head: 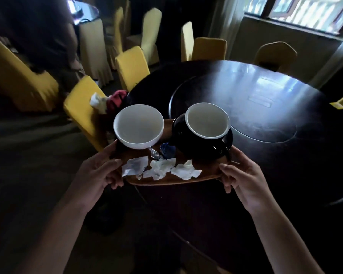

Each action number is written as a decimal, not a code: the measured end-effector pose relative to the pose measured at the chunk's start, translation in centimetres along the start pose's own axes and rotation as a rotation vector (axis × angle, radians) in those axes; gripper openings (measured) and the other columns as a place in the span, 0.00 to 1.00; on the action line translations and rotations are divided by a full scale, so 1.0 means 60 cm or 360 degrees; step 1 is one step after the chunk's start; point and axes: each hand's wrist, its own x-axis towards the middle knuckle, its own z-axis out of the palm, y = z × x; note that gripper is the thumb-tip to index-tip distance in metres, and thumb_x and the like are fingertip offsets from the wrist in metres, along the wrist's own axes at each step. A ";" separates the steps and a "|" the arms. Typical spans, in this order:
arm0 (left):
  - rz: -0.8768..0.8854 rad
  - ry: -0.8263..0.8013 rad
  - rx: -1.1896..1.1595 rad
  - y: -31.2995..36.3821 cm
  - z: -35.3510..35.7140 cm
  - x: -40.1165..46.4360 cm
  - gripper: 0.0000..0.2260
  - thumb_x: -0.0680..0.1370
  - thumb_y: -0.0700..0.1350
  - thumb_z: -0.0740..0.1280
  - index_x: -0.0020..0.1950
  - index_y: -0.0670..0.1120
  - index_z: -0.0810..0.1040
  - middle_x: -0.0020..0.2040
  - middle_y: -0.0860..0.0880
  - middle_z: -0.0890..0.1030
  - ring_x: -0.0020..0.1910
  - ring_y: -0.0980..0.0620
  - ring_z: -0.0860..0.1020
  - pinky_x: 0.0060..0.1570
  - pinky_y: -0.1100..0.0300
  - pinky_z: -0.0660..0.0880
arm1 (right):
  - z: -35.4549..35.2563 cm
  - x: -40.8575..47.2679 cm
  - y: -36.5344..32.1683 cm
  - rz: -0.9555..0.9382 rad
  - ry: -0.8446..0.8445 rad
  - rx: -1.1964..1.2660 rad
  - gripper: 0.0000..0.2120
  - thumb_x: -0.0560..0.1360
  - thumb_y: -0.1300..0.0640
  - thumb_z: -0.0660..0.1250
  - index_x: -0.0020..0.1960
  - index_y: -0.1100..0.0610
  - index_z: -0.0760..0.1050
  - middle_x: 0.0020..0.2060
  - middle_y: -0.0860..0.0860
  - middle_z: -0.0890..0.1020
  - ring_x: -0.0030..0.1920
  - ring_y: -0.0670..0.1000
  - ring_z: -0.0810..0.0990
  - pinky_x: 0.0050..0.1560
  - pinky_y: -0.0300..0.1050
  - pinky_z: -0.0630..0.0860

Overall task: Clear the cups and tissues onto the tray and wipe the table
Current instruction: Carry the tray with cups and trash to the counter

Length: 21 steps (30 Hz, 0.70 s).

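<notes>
**Tray lifted, both ends gripped**

Along the tray's (166,181) near edge lie crumpled tissues (162,170) and foil wrappers (154,154) (small, hard to make out). White cup (138,126) far left, black cup (203,131) far right, both empty. Left hand (99,171) and right hand (244,177) clasp the tray's ends beside the dark table (265,107).
</notes>
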 end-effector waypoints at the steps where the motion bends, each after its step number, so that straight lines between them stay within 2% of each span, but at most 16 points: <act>1: 0.0007 0.0028 0.0024 0.005 -0.017 -0.013 0.34 0.66 0.53 0.79 0.72 0.55 0.76 0.39 0.35 0.80 0.28 0.48 0.77 0.26 0.58 0.73 | 0.018 0.002 0.001 0.0006 -0.0027 0.0010 0.27 0.76 0.74 0.64 0.68 0.51 0.78 0.28 0.54 0.75 0.23 0.51 0.72 0.23 0.41 0.69; 3: 0.0008 0.0098 0.0065 0.015 -0.050 -0.039 0.27 0.74 0.44 0.71 0.74 0.52 0.74 0.46 0.31 0.81 0.29 0.48 0.78 0.26 0.58 0.73 | 0.055 0.003 0.004 0.0029 -0.0085 0.0037 0.27 0.76 0.74 0.64 0.68 0.50 0.78 0.27 0.53 0.74 0.23 0.50 0.71 0.22 0.41 0.69; 5: 0.0026 0.0180 0.0059 0.022 -0.084 -0.067 0.25 0.78 0.39 0.68 0.75 0.48 0.73 0.45 0.30 0.81 0.29 0.47 0.80 0.25 0.58 0.73 | 0.093 0.003 0.012 0.0059 -0.0154 0.0071 0.27 0.76 0.73 0.65 0.69 0.51 0.77 0.27 0.52 0.74 0.23 0.49 0.71 0.22 0.40 0.69; 7: 0.0060 0.0247 0.0032 0.027 -0.117 -0.096 0.30 0.73 0.46 0.74 0.74 0.46 0.74 0.41 0.33 0.82 0.29 0.46 0.80 0.25 0.58 0.73 | 0.129 0.000 0.021 0.0092 -0.0204 0.0084 0.27 0.76 0.73 0.65 0.71 0.53 0.75 0.28 0.53 0.75 0.24 0.49 0.72 0.22 0.40 0.69; 9: 0.0064 0.0324 -0.0001 0.035 -0.144 -0.126 0.35 0.68 0.51 0.78 0.74 0.46 0.74 0.42 0.34 0.82 0.29 0.45 0.80 0.25 0.59 0.73 | 0.163 -0.005 0.029 0.0120 -0.0250 0.0092 0.28 0.75 0.72 0.66 0.73 0.55 0.73 0.28 0.53 0.75 0.25 0.49 0.72 0.22 0.41 0.70; 12: 0.0097 0.0451 -0.0027 0.044 -0.169 -0.169 0.26 0.72 0.42 0.70 0.71 0.48 0.77 0.46 0.33 0.84 0.29 0.46 0.79 0.24 0.59 0.73 | 0.209 -0.009 0.033 0.0154 -0.0352 0.0111 0.29 0.74 0.71 0.67 0.73 0.54 0.73 0.29 0.51 0.77 0.25 0.49 0.72 0.23 0.40 0.70; 15: 0.0156 0.0579 -0.0042 0.050 -0.187 -0.209 0.21 0.77 0.37 0.67 0.69 0.52 0.79 0.48 0.35 0.85 0.29 0.45 0.79 0.24 0.59 0.72 | 0.252 -0.005 0.030 0.0167 -0.0472 0.0138 0.30 0.70 0.67 0.70 0.71 0.54 0.74 0.27 0.51 0.75 0.24 0.48 0.72 0.22 0.40 0.70; 17: 0.0206 0.0643 -0.0111 0.056 -0.196 -0.235 0.23 0.73 0.47 0.74 0.69 0.53 0.80 0.48 0.36 0.85 0.31 0.46 0.79 0.25 0.59 0.73 | 0.275 0.001 0.027 0.0173 -0.0554 0.0129 0.30 0.71 0.68 0.69 0.71 0.54 0.74 0.26 0.50 0.74 0.24 0.48 0.72 0.22 0.41 0.69; 19: 0.0240 0.0711 -0.0147 0.058 -0.200 -0.260 0.36 0.61 0.58 0.82 0.68 0.55 0.81 0.49 0.38 0.85 0.31 0.47 0.79 0.26 0.59 0.74 | 0.294 0.011 0.024 0.0174 -0.0647 0.0084 0.29 0.74 0.71 0.67 0.73 0.54 0.73 0.26 0.51 0.74 0.24 0.48 0.72 0.22 0.41 0.70; 21: 0.0283 0.0825 -0.0189 0.054 -0.198 -0.283 0.41 0.55 0.61 0.84 0.67 0.56 0.81 0.49 0.39 0.85 0.31 0.48 0.79 0.26 0.59 0.74 | 0.313 0.023 0.017 0.0172 -0.0748 0.0023 0.29 0.76 0.72 0.67 0.74 0.54 0.72 0.27 0.52 0.74 0.24 0.49 0.73 0.23 0.42 0.70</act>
